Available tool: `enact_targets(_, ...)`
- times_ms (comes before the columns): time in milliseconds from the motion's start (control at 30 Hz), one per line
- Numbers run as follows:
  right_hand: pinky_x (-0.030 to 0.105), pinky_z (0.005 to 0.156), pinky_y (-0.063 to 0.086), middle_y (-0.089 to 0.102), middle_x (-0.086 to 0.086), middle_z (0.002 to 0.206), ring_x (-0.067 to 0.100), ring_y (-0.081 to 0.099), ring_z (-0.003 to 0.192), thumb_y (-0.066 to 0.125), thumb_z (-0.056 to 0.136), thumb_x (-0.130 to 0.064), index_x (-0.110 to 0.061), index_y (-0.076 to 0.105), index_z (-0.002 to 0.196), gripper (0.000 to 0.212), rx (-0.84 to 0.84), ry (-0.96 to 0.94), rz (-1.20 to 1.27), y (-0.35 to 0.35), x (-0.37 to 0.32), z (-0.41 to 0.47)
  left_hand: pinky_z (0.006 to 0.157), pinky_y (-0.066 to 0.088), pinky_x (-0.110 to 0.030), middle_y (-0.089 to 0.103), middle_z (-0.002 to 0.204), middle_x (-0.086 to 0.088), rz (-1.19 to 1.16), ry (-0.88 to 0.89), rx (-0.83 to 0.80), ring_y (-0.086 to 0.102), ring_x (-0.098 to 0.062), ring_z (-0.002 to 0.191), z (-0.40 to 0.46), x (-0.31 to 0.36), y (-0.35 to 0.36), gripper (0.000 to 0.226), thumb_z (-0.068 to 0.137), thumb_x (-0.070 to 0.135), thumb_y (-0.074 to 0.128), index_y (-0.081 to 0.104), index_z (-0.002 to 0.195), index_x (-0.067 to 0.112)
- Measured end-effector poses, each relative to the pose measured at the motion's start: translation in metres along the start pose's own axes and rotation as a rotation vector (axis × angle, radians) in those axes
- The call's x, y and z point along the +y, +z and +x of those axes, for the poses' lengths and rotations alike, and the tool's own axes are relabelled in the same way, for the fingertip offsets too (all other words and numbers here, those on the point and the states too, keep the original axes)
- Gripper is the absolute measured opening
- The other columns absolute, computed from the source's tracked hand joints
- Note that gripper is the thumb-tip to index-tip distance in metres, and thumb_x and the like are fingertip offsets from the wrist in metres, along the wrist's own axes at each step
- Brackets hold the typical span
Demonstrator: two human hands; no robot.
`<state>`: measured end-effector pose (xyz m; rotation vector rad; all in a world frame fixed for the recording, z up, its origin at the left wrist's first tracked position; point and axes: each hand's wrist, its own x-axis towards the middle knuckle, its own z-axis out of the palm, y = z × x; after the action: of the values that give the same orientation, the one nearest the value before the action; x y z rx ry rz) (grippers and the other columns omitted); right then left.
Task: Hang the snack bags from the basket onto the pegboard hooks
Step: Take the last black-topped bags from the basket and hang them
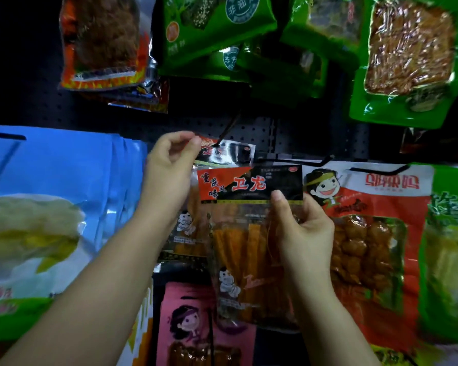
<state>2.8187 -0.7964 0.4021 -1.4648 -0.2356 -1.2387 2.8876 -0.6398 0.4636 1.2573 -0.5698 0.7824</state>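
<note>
Head view looks down along both bare forearms at a dark perforated pegboard (262, 130) crowded with hanging snack packets. At its centre the right hand (303, 228) grips a clear plastic snack bag of orange strips (249, 233), thumb pressed on the front just under its red-and-black header, the other fingers curled behind; the header reads "卫龙" in red and "重庆风味" in white. Just above and left of that bag, the left hand (169, 165) has its fingertips curled together, pinching the top corner of a second bag with the same red-and-black header (225, 151), right where a thin dark metal hook (229, 130) angles down from the board to meet it. Right of the held bag hangs a red-and-white packet printed with a laughing cartoon face (368, 233), its red lettering appearing mirrored and not readable. Left of it hang large blue-and-green packets with a pale yellow picture (50, 220). Below it sits a pink packet with a cartoon girl (191, 320). Above it, green packets (217, 25) carry a round badge with "非油炸".
</note>
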Motion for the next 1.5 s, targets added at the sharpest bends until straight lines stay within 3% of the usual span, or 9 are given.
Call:
enact_targets(133,0.033,0.082,0.056,0.073,0.006,0.089,0.015,0.068,0.088,0.065,0.086,-0.040,-0.013,0.069,0.096,0.029,-0.032,0.058,0.064,0.001,-0.009,-0.002,0.077,0.052,-0.018,0.071,0.097,0.013,-0.107,-0.073,-0.198,0.066,-0.001,0.094,-0.025,0.015,-0.004,0.040,0.072,0.059,0.069,0.056,0.103,0.037)
enact_targets(267,0.035,0.057,0.046,0.056,-0.001,0.059,0.018,0.055,0.061,0.066,0.086,-0.041,-0.022,0.064,0.072,0.024,-0.078,0.093,0.165,0.001,-0.023,-0.008,0.056,0.052,-0.014,0.074,0.083,0.010,-0.134,-0.059,-0.204,0.070,-0.004,0.074,-0.042,0.028,-0.007,0.033,0.062,0.048,0.072,0.068,0.089,0.028)
enact_targets(433,0.051,0.056,0.045,0.047,0.007,0.064,0.021,0.046,0.061,0.066,0.076,-0.058,-0.026,0.045,0.057,0.042,-0.150,0.131,0.182,0.002,-0.047,-0.006,0.055,0.052,-0.014,0.073,0.073,0.015,-0.109,0.055,-0.144,0.066,-0.001,0.066,-0.042,0.054,-0.015,0.003,0.069,0.043,0.069,0.071,0.071,0.041)
enact_targets(633,0.061,0.066,0.049,0.050,0.033,0.072,0.041,0.053,0.063,0.065,0.077,-0.056,-0.016,0.050,0.065,0.044,-0.163,0.119,0.243,0.003,-0.073,0.003,0.058,0.055,-0.020,0.073,0.078,0.014,-0.065,0.151,-0.148,0.068,-0.005,0.075,-0.034,0.079,-0.017,0.011,0.084,0.031,0.068,0.070,0.076,0.038)
enact_targets(767,0.046,0.065,0.056,0.067,0.005,0.061,0.024,0.067,0.062,0.062,0.086,-0.045,-0.025,0.062,0.055,0.037,-0.223,0.077,0.320,0.003,-0.081,0.010,0.052,0.050,-0.016,0.072,0.073,0.015,-0.080,0.163,-0.151,0.067,-0.001,0.069,-0.028,0.091,-0.014,0.009,0.086,0.025,0.067,0.066,0.079,0.029)
enact_targets(933,0.047,0.069,0.050,0.061,0.017,0.067,0.032,0.060,0.066,0.062,0.089,-0.042,0.004,0.056,0.077,0.048,-0.148,0.078,0.280,0.005,-0.088,0.018,0.047,0.046,-0.012,0.071,0.068,0.017,-0.091,0.154,-0.154,0.067,0.001,0.065,-0.021,0.099,-0.008,0.008,0.086,0.021,0.067,0.065,0.080,0.026)
enact_targets(1167,0.033,0.056,0.030,0.039,0.010,0.062,0.022,0.033,0.055,0.064,0.088,-0.040,-0.010,0.047,0.065,0.042,-0.103,0.140,0.241,0.009,-0.086,0.020,0.043,0.043,-0.010,0.069,0.061,0.016,-0.058,0.104,-0.118,0.062,0.000,0.049,-0.015,0.093,-0.005,0.008,0.087,0.019,0.066,0.063,0.080,0.023)
enact_targets(1400,0.028,0.052,0.033,0.041,0.012,0.059,0.019,0.038,0.052,0.060,0.089,-0.043,-0.014,0.045,0.062,0.042,-0.125,0.177,0.144,0.017,-0.063,0.016,0.044,0.044,-0.011,0.068,0.067,0.010,0.031,-0.007,-0.099,0.060,0.001,0.046,-0.007,0.065,-0.005,0.005,0.086,0.022,0.067,0.065,0.081,0.023)
enact_targets(1500,0.030,0.057,0.039,0.051,0.008,0.062,0.018,0.046,0.057,0.059,0.091,-0.038,-0.011,0.058,0.072,0.033,-0.125,0.172,0.144,0.018,-0.046,0.010,0.046,0.047,-0.013,0.069,0.074,0.007,0.073,-0.013,-0.077,0.061,0.002,0.049,-0.001,0.052,-0.004,0.004,0.086,0.025,0.067,0.065,0.083,0.025)
